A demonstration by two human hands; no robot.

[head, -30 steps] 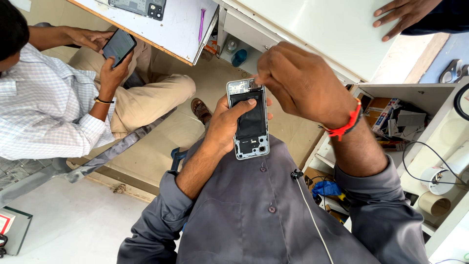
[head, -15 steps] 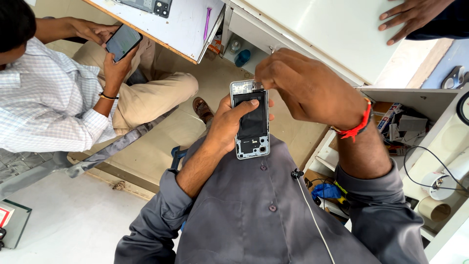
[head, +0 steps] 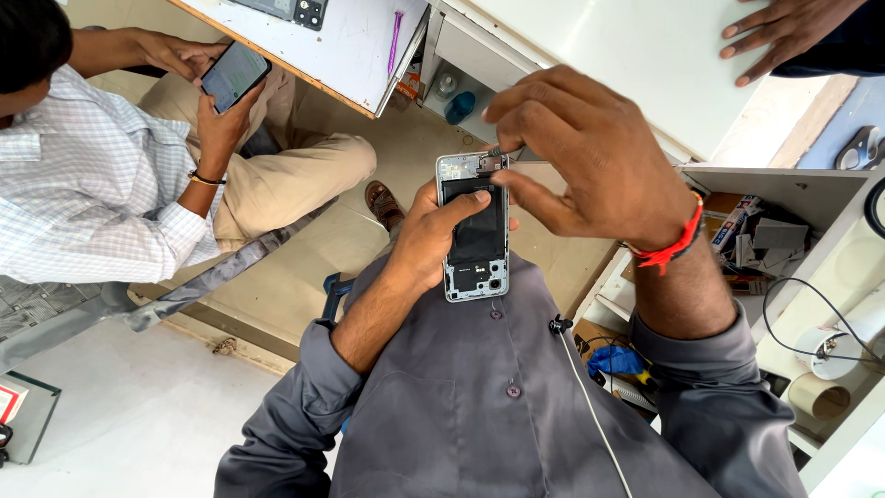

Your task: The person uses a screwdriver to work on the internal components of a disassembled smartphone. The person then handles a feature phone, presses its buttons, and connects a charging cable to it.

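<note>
At the far left a seated person in a checked shirt (head: 83,194) holds a phone (head: 234,74) in both hands. In the middle, the left hand (head: 433,231) grips an opened phone (head: 476,226) against the grey shirt (head: 479,406), thumb lying across its dark inside. Above it, the right hand (head: 590,152), a red wristband (head: 673,249) on its wrist, pinches a small metal tool (head: 502,153) at the phone's top edge. At the top right another person's hand (head: 784,32) rests flat on the white table (head: 627,55).

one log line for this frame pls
left hand: holds opened phone | right hand: fingers pinch small tool at phone's top end | nearby: seated person with phone
</note>
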